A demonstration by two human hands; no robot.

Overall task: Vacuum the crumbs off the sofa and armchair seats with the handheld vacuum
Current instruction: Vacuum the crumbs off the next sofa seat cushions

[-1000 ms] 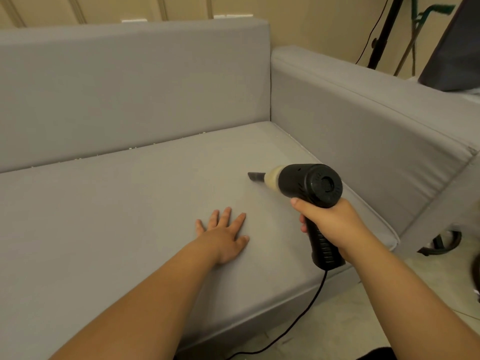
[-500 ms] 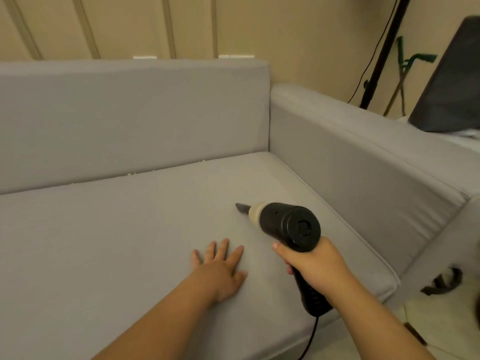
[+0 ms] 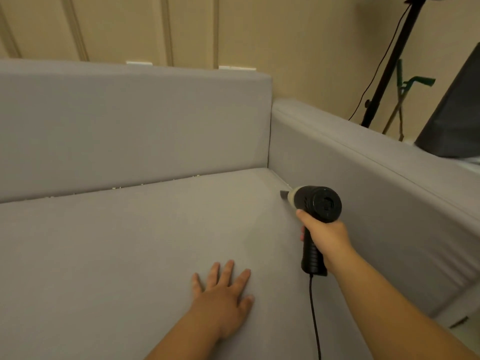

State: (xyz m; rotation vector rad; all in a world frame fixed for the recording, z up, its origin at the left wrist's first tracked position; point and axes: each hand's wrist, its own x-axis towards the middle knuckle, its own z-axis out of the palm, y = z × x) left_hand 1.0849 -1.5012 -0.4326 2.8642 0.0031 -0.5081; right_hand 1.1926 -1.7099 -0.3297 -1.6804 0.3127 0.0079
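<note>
Currently, one right hand grips one handheld vacuum; one left hand, at 7 o'clock from it, lies flat, fingers straight, on the sofa seat.

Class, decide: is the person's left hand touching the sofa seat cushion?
Touching. The head view shows the left hand lying flat, fingers spread, on the seat cushion, with no gap beneath it.

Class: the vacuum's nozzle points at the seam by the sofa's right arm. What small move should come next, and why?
Probably sweep the handheld vacuum, gripped by the right hand, leftward along the back seam. Pale crumbs line the gap between seat cushion and backrest. The left hand lies flat on the cushion, clear of that path.
</note>
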